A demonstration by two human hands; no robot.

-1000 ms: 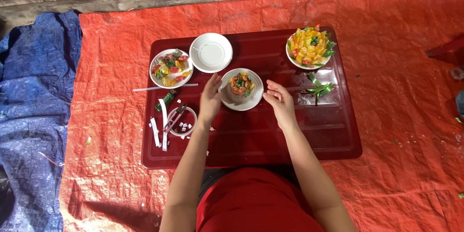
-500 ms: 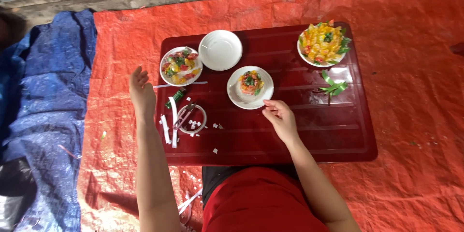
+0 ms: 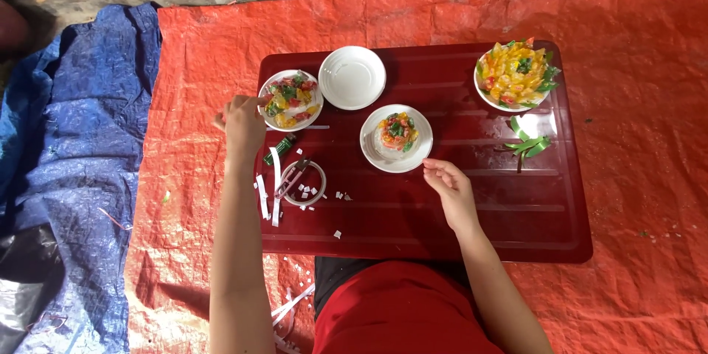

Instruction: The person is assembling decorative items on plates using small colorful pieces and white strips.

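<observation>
Plate with a small colourful mound sits near the middle of the dark red tray, toward its far edge. I see my right hand just beside the plate's near rim, fingers loosely curled and holding nothing; whether a fingertip touches the rim I cannot tell. My left hand is at the tray's left edge, well apart from that plate, fingers bunched at the rim of a second plate of mixed pieces; I cannot tell if it grips anything. An empty white plate lies between the two. A full plate is in the far right corner, green leaves near it. Scissors and white strips lie near the left edge.
</observation>
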